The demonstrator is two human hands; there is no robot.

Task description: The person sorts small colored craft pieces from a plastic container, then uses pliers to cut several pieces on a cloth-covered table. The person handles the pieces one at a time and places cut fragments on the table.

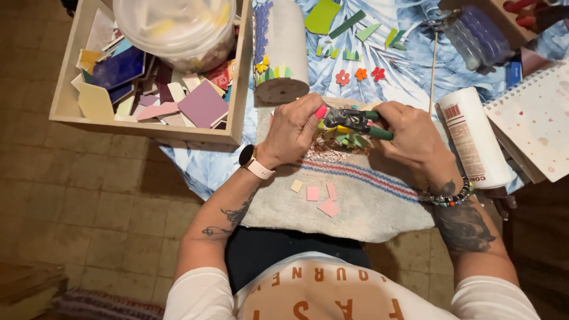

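You were at the cutting step: a small pink tile piece (320,112) sat at the head of the green-handled nippers (354,120), over the striped cloth (367,201) on your lap edge of the table. In my judgement the piece was being trimmed to shape, and the next move called for a firm squeeze with the piece held steady, keeping chips over the cloth.

Your left hand (291,131) was nearly closed, thumb and forefinger pinched on the pink tile piece and pressed against the tool's head. Your right hand (415,139) was curled round the nippers' handles, fingers wrapped tight; how far the cutting jaws themselves stood apart could not be told, as your fingers covered them.

Beneath the hands lay a heap of green and yellow offcuts (347,139). Four cut pink and cream pieces (317,197) lay apart on the cloth, nearer your body. A wooden box of mixed tiles (148,95) stood to your left, and a white cylinder with partly laid mosaic (283,53) lay just beyond your hands.
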